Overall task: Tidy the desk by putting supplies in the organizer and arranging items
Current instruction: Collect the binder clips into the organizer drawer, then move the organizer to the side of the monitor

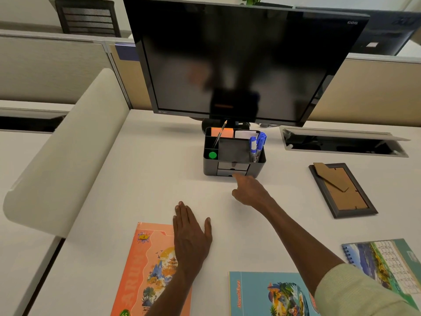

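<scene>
A black desk organizer (pixel 234 166) stands on the white desk below the monitor. It holds blue markers (pixel 257 144), a pencil (pixel 219 135), orange sticky notes (pixel 222 132), white paper and a green-capped item (pixel 212 155). My right hand (pixel 249 190) reaches to the organizer's lowest front drawer, index finger touching its edge, other fingers curled, nothing held. My left hand (pixel 191 233) lies flat and open, palm down, partly on an orange notebook (pixel 145 270).
A teal notebook (pixel 268 295) lies at the near edge. A spiral calendar (pixel 387 263) sits at the right, a picture frame (pixel 342 190) face down beyond it. A monitor (pixel 239 60) looms behind the organizer. A cable slot (pixel 341 142) opens at the back right. A partition (pixel 59 151) borders the left.
</scene>
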### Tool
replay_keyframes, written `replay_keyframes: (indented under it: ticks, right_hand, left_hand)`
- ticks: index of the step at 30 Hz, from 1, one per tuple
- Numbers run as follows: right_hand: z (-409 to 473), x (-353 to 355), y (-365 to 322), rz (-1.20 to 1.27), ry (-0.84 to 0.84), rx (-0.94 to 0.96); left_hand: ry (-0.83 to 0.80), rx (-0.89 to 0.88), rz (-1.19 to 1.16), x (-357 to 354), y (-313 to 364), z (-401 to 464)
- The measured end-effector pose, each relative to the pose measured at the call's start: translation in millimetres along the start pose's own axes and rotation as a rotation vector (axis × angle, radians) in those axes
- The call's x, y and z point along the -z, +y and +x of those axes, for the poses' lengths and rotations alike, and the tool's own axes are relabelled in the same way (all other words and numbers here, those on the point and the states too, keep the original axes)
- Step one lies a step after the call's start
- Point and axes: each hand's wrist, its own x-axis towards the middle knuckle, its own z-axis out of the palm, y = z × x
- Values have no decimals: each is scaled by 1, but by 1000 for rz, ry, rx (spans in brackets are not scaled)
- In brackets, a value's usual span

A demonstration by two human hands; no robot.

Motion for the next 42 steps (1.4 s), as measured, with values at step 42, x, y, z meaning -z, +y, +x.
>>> replay_keyframes:
  ticks: [42]
  right_hand:
    - [-51,-30,92,325,252,-130]
  left_hand:
    - [-115,52,-71,13,7,26]
